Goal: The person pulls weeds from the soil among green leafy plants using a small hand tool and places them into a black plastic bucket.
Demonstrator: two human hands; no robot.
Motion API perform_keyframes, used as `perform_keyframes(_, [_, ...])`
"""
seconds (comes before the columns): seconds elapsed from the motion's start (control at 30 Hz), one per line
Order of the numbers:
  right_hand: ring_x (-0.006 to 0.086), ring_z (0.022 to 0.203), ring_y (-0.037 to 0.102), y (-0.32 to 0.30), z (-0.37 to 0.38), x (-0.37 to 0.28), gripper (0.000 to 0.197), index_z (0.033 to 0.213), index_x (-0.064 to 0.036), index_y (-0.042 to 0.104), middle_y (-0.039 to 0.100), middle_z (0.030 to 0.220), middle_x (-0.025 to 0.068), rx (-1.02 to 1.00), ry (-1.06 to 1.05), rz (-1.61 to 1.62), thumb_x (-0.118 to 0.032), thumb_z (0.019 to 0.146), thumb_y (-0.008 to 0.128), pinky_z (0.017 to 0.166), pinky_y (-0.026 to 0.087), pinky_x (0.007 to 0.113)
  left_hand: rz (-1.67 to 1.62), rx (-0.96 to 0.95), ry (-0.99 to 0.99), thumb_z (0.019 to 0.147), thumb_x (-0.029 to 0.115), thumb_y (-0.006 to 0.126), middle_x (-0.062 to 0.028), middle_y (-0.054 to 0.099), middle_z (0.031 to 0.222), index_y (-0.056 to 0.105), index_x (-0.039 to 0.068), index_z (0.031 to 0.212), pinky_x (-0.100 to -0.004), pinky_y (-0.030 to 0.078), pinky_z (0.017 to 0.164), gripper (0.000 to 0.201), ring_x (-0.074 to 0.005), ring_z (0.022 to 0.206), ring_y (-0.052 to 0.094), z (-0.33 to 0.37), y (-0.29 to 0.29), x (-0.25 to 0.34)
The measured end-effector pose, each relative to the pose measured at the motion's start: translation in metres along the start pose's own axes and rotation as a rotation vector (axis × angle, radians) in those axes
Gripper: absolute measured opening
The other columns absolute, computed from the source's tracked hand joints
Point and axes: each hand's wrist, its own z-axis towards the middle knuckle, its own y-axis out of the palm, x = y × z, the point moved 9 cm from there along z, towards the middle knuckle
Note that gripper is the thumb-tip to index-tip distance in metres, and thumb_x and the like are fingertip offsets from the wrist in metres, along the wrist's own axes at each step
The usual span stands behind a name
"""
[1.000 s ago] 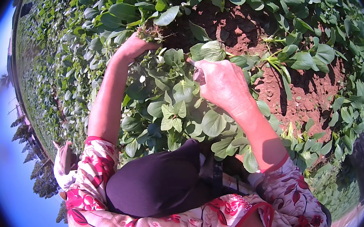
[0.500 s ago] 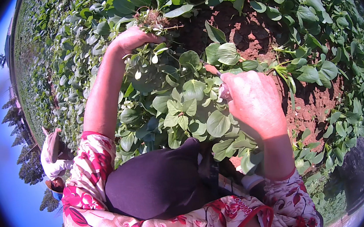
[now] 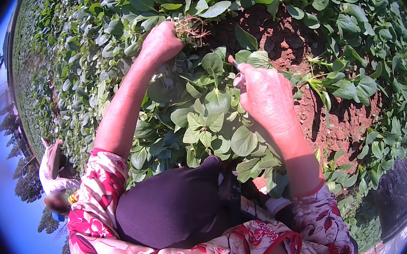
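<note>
My left hand [image 3: 162, 43] is closed around a bunch of pulled weeds [image 3: 192, 29], whose reddish, stringy roots stick out past the fist. Lower and to the right, my right hand [image 3: 266, 94] grips a small hand tool with a narrow, brownish tip [image 3: 231, 61]. Most of that tool is hidden by the fist, so its exact kind cannot be told. Broad-leaved green plants [image 3: 217, 102] grow between my forearms, and a pale-leaved weed [image 3: 203, 125] stands among them.
Reddish, cloddy soil [image 3: 334, 136] shows to the right, with a leafy plant [image 3: 319, 82] leaning over it. Dense green rows [image 3: 75, 66] stretch away at left. Another person [image 3: 54, 175] is bent over at the far left. A dark panel-like surface [image 3: 399, 196] lies at lower right.
My left hand has moved slightly up and right with the weeds, and its fist has turned. My right hand has shifted up and left with the tool.
</note>
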Motion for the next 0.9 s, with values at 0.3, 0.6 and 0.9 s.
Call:
perform_keyframes(0.3, [0.0341, 0.082, 0.066, 0.029, 0.027, 0.014, 0.025, 0.093, -0.0084, 0.07, 0.068, 0.083, 0.0172, 0.003, 0.17, 0.065, -0.003, 0.071, 0.06, 0.075, 0.053, 0.043, 0.448, -0.112, 0.146, 0.073, 0.013, 0.06, -0.0159, 0.07, 0.092, 0.071, 0.005, 0.087, -0.0391, 0.055, 0.075, 0.019, -0.0293, 0.089, 0.069, 0.008, 0.059, 0.039])
perform_keyframes(0.6, [0.0353, 0.079, 0.066, 0.042, 0.048, 0.021, 0.016, 0.084, -0.0083, 0.072, 0.068, 0.079, 0.0179, 0.039, 0.167, 0.161, -0.008, 0.07, 0.064, 0.073, 0.053, 0.044, 0.537, -0.147, 0.075, 0.076, 0.019, 0.06, -0.0163, 0.07, 0.095, 0.071, 0.007, 0.093, -0.0385, 0.055, 0.074, 0.023, -0.0281, 0.089, 0.069, 0.027, 0.065, 0.033])
perform_keyframes(0.9, [0.0346, 0.077, 0.066, -0.017, 0.01, 0.021, 0.02, 0.089, -0.0058, 0.069, 0.067, 0.079, 0.0177, -0.005, -0.055, 0.169, -0.002, 0.073, 0.058, 0.072, 0.053, 0.043, -0.465, -0.519, 0.52, 0.076, 0.011, 0.072, -0.0092, 0.061, 0.119, 0.056, 0.003, 0.125, -0.0321, 0.047, 0.089, 0.053, -0.0167, 0.105, 0.057, 0.018, 0.032, 0.045])
